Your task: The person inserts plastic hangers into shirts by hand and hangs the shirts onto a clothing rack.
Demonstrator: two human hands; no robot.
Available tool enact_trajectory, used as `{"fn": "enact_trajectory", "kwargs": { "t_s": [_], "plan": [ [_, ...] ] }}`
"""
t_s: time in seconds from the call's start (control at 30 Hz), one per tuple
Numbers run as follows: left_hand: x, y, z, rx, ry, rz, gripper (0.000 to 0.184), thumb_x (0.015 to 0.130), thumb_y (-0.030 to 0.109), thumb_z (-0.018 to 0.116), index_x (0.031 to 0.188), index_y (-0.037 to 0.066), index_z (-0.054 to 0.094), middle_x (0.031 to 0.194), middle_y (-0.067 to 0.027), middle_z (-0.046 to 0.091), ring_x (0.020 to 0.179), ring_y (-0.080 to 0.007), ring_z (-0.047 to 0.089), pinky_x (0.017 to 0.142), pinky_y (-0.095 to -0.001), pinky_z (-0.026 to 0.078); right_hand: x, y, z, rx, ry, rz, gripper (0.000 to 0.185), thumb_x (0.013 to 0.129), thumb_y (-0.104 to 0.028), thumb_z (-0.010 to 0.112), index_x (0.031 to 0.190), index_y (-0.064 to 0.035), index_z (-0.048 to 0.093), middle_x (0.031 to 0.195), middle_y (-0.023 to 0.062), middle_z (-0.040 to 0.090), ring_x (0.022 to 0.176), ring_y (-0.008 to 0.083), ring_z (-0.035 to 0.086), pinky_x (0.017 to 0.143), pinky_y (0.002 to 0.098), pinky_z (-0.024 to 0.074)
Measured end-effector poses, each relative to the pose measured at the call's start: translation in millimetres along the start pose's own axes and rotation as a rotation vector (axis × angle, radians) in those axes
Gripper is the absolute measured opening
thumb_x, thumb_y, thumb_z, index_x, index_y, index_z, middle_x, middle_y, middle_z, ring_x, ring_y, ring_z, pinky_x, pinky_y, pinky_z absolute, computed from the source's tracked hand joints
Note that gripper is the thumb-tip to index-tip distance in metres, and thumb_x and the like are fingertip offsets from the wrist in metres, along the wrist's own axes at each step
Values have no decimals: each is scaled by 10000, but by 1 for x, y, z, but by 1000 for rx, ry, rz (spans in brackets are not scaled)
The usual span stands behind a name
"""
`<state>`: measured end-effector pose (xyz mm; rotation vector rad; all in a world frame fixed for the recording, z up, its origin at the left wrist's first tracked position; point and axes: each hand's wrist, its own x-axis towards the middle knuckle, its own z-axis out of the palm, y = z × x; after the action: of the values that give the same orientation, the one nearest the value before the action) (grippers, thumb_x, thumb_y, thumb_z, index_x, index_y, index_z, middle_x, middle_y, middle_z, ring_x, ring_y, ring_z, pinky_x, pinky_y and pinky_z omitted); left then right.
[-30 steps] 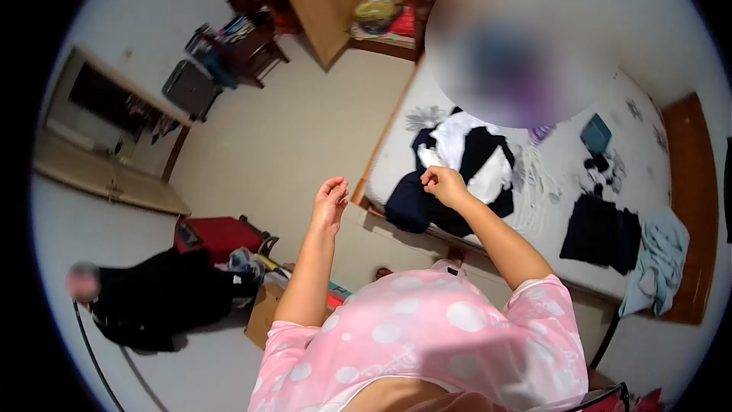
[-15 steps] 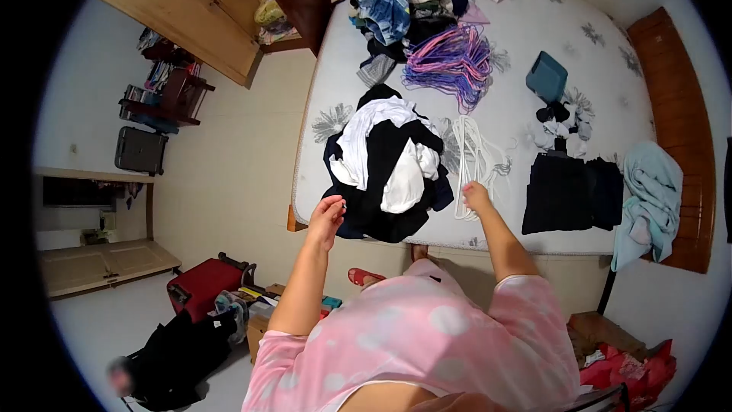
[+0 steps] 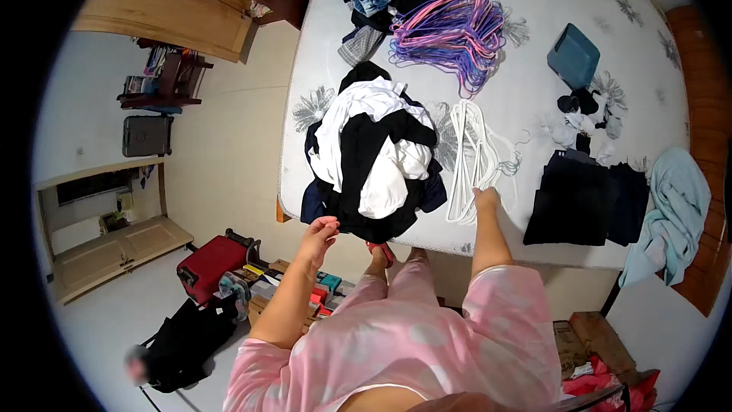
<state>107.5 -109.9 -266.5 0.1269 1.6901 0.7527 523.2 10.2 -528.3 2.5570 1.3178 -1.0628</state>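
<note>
1. Right hand: fingers curled inward at the near right side of the white hangers, in contact by appearance. Whether they grip a hanger or merely rest on the bundle cannot be told.
2. Left hand: fingers half bent, thumb a little apart; no item visible in it. It hangs beside the near left edge of the clothes heap; contact cannot be confirmed.
3. White hangers: bundled lengthwise on the mattress, right of the heap, hooks to the right. The shared direction suggests deliberate grouping for easy pick-up.
4. Clothes heap: black garment and white garments tangled together, apparently unsorted, close to the bed edge and so within reach.
5. Purple and pink hangers: massed beyond the heap, seemingly kept apart by colour.
6. Folded dark clothes: squared and flat, presumably to hold their folds. Small black and white items, possibly socks, lie loose beyond, near an empty blue-green plastic bin.
7. Markings: no brand or label legible. Any print on the cardboard boxes and the red suitcase is too small to read.
</note>
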Motion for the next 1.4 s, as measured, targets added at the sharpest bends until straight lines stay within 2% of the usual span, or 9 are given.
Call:
{"fn": "enact_trajectory", "kwargs": {
  "t_s": [0.63,0.67,0.77,0.8,0.9,0.93,1.1,1.27,1.4],
  "plan": [
    [2,28,51,199,-212,-10,141,912,182,590,1048,144,591,987,30,625,857,-78,567,775,-240,434,-1,14,17,140,-62,-110,360,738,-227,671,968,49,636,983,262,642,957,416,610,858,445,486],
    [4,30,51,208,-228,-2,142,913,185,589,1050,145,591,984,31,626,856,-77,568,774,-240,436,-7,15,16,79,33,-116,312,749,-143,614,1004,37,615,896,215,663,901,343,645,794,398,515],
    [9,41,55,210,-271,13,144,917,194,585,1052,146,592,979,34,628,854,-77,571,774,-240,439,-42,3,-25,859,-142,175,322,760,-68,547,1068,22,570,805,144,647,850,210,656,724,328,523],
    [14,45,56,201,-287,20,143,918,197,584,1052,146,592,977,34,629,853,-77,572,775,-239,440,-58,1,-33,1121,-98,138,377,777,-28,496,1152,-10,532,709,66,581,651,99,587,541,250,458],
    [24,64,56,150,-342,50,165,916,197,584,1075,150,577,994,22,628,894,-91,578,816,-258,448,-62,22,-31,1015,13,-218,421,792,-23,475,1209,-31,529,678,40,547,498,95,461,438,214,335],
    [32,67,54,108,-350,49,201,901,189,604,1095,146,572,1024,8,628,916,-107,582,821,-264,450,-87,14,-52,1089,-18,-153,434,790,-38,475,1217,-38,553,672,6,521,461,75,353,439,196,260],
    [64,97,57,27,-378,100,377,896,277,621,1232,170,488,1160,-20,592,1067,-163,549,914,-339,427,-208,-27,-156,912,-291,-241,390,793,-60,492,1168,-32,594,666,-25,518,501,30,363,475,193,283],
    [91,109,46,-97,-464,34,428,946,439,490,1294,196,432,1230,-32,541,1102,-201,509,936,-371,403,-272,-69,-157,790,-472,-268,331,792,-121,555,1103,-75,656,672,-36,503,567,69,428,522,237,350],
    [118,101,29,-179,-524,66,223,987,336,428,1051,149,534,841,17,604,807,-134,586,755,-298,458,-298,-122,-136,660,-556,-363,256,842,-148,569,1054,-23,641,738,8,586,647,87,516,602,218,420]
  ]
}}
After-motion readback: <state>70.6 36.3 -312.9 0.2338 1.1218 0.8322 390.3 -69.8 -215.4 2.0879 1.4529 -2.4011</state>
